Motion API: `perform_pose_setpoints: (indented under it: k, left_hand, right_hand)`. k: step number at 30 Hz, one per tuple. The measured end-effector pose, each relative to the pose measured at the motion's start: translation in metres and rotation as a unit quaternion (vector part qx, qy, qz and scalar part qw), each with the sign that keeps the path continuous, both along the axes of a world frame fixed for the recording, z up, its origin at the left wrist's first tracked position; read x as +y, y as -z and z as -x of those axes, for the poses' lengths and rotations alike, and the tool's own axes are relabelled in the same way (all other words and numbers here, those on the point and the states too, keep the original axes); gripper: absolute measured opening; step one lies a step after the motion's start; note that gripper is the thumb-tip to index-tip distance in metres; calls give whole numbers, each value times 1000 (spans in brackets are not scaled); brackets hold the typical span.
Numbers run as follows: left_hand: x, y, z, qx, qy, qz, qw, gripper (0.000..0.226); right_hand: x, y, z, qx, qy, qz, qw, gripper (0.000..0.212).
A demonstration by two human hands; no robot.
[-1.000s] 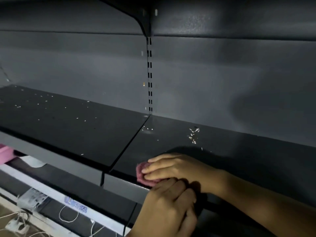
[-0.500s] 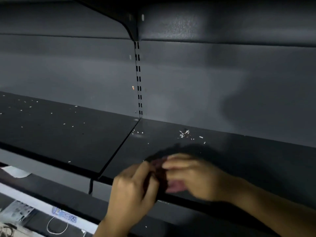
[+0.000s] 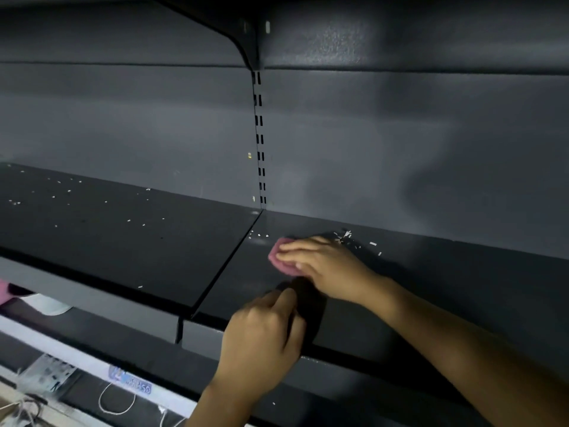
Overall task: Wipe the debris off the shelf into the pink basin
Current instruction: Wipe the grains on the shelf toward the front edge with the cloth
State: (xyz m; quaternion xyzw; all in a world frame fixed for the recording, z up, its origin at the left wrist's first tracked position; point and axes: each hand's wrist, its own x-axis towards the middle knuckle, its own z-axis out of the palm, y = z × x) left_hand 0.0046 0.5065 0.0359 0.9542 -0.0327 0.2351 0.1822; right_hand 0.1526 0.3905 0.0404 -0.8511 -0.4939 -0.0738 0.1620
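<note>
My right hand (image 3: 326, 266) lies flat on a pink cloth (image 3: 281, 261), pressing it on the dark shelf (image 3: 446, 288) near the seam between two shelf boards. A small pile of white debris (image 3: 346, 237) sits just behind my fingers, and a few specks (image 3: 258, 235) lie beside the seam. My left hand (image 3: 264, 337) is curled loosely at the shelf's front edge, holding nothing that I can see. A sliver of the pink basin (image 3: 4, 292) shows at the far left, below the shelf.
The left shelf board (image 3: 107, 235) carries scattered white specks. A slotted upright (image 3: 260, 143) runs up the back wall to a bracket (image 3: 243, 41). Below are a lower shelf with a price label (image 3: 132, 382), a white cord (image 3: 115, 402) and a white object (image 3: 46, 305).
My right hand has slid the pink cloth from the shelf's front edge back towards the debris pile. My left hand has let go of the cloth and stays at the front edge.
</note>
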Motion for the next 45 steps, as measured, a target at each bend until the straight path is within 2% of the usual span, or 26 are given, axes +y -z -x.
perform_pose_setpoints:
  k: [2,4,6,8,10,12,15,19,22,27,29,30,31,32,34,36,37,40,42,45]
  left_hand:
    - [1,0,1,10,2,-6,1000,13]
    - [2,1,0,17,6,-6,1000,14]
    - [1,2,0,15,9,-4,1000,14]
    - [0,3,-2,6,5,-13,1000,15]
    - [-1,4,-4,-2,4,-20,1000,16]
    - [-2,5,-4,-6,4,-21,1000,16]
    - [-2,5,-6,-3,-1,-27,1000,17]
    - [-2,4,-5,12,3,-23,1000,19]
    - [-1,3,-4,21,2,-19,1000,20]
    - [0,3,-4,10,5,-22,1000,20]
    - [-1,2,-5,0,7,-24,1000,19]
    - [0,3,-5,-4,9,-26,1000,19]
    - [0,3,-5,-5,10,-30,999,19]
    - [0,4,-6,-7,11,-34,999,19]
    - [0,6,-7,-10,11,-36,999,19]
    - [-2,6,-9,-14,-1,-36,999,20]
    - [-3,5,-9,-15,-9,-34,999,20]
    - [-4,4,-10,-19,-17,-29,999,23]
    - [-4,3,-10,-19,-21,-32,999,24]
    - [-5,1,-8,-21,-29,-21,999,21]
  right_hand:
    - [-11,-9,-7,7,40,-18,999,35]
    - [-32,-23,-7,50,81,-113,989,33]
    - [-53,-34,5,39,76,-200,976,31]
    - [-71,-38,30,19,7,-154,988,26]
    - [-86,-29,56,38,-74,-21,996,26]
    - [-96,-17,70,65,-91,59,992,34]
    - [-92,-10,62,36,-72,9,997,32]
    - [-71,-4,13,-22,51,-23,998,30]
    - [-64,-6,-14,-48,101,0,994,24]
    - [-90,-25,-8,-81,158,-137,974,23]
    - [-124,-32,-3,-56,240,-160,956,15]
    - [-143,-34,-2,-35,289,-165,942,19]
    - [-163,-32,-2,-11,335,-153,930,24]
    - [-179,-29,-1,20,377,-104,920,24]
    - [-200,-21,0,61,441,87,891,21]
    - [-202,-15,2,110,435,206,870,34]
    - [-198,-13,3,135,414,203,877,36]
    - [-166,-19,6,122,366,119,915,12]
    - [-140,-20,-3,106,354,81,926,25]
    - [-99,-20,-23,109,319,57,940,17]
